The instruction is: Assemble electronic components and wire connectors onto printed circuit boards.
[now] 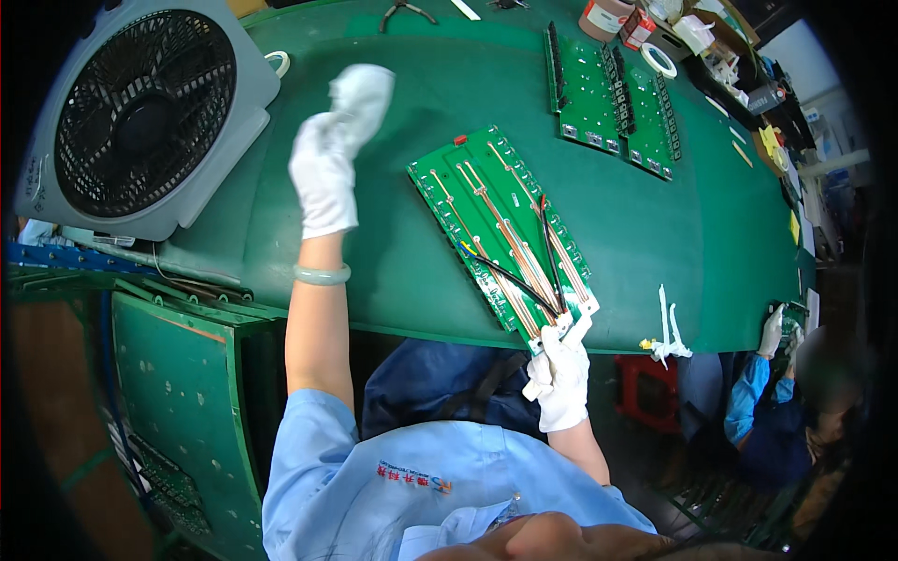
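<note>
A long green circuit board (500, 220) lies slanted on the green table, with pale metal tracks along its length. Black cables (510, 280) and a red one run over its near half. At the board's near end, my right hand (561, 374), in a white glove, grips the edge close to where the cables meet. My left hand (339, 154), also gloved in white, is apart from the board on its left side. Motion smears its fingers, so whether they are closed does not show.
A grey box fan (145, 117) stands at the left. Two more circuit boards (608, 107) lie at the back right, near a tape roll (658, 62) and a red box (637, 30). White strips (669, 327) lie by the front edge. Another person's gloved hands (772, 332) are at the far right.
</note>
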### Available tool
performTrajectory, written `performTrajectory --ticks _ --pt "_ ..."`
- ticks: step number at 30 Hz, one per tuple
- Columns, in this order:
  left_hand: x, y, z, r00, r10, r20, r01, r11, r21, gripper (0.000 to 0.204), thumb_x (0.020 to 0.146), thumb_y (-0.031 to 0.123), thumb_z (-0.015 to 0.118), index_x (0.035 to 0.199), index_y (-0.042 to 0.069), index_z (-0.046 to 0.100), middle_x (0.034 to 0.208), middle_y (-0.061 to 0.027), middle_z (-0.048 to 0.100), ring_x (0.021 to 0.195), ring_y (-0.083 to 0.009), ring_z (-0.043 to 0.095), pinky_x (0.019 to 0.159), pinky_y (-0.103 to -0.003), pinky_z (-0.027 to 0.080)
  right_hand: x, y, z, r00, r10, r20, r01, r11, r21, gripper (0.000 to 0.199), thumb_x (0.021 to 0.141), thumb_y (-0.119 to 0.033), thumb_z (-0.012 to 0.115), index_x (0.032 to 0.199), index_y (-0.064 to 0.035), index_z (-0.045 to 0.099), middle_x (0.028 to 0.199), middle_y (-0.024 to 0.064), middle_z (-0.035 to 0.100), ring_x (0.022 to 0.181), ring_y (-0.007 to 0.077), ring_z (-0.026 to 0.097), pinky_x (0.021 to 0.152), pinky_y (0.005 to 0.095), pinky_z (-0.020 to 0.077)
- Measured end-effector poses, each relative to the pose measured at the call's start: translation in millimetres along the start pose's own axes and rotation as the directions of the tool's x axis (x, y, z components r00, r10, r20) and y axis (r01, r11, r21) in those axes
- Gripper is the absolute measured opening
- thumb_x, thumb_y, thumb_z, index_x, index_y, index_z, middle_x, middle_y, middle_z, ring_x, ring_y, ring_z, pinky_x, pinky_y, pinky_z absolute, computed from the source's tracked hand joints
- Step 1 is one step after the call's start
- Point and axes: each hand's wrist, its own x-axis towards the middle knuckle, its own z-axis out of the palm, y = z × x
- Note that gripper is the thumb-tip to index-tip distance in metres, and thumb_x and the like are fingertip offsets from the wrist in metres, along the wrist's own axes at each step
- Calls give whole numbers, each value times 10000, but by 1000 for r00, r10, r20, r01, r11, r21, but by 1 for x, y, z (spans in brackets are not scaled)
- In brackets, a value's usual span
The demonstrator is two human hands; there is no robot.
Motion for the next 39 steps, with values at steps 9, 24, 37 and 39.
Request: performTrajectory --ticks 9,24,37,39 --pt "-22 0 -79 884 238 402 -404 822 402 530 733 85 744 1230 83 558 1296 -147 535 1197 -346 498 1001 -435 402 2 -6 -3 998 -14 61 15 1000 -9 136 909 -145 591 926 -32 519 620 17 490 412 87 433 365 224 325" --pt "-116 41 -51 879 176 444 -358 857 369 491 767 207 738 1223 105 587 1274 -160 561 1205 -377 503 1028 -493 370 -3 19 -52 551 -648 525 796 220 -564 137 881 -23 555 990 33 616 789 90 531 499 133 526 426 246 409" --pt "-118 43 -47 868 126 480 -359 828 431 483 790 198 715 1249 122 585 1303 -153 551 1241 -362 480 1059 -470 342 -31 -1 -121 524 -750 403 743 170 -648 205 778 33 614 960 -45 668 713 84 536 537 195 548 477 310 426" --pt "-119 43 -45 860 136 493 -373 826 423 481 795 196 708 1252 119 583 1308 -155 547 1247 -364 473 1063 -470 338 -36 -2 -127 569 -773 279 713 296 -635 207 793 47 597 964 -46 667 741 89 529 503 164 535 444 284 418"
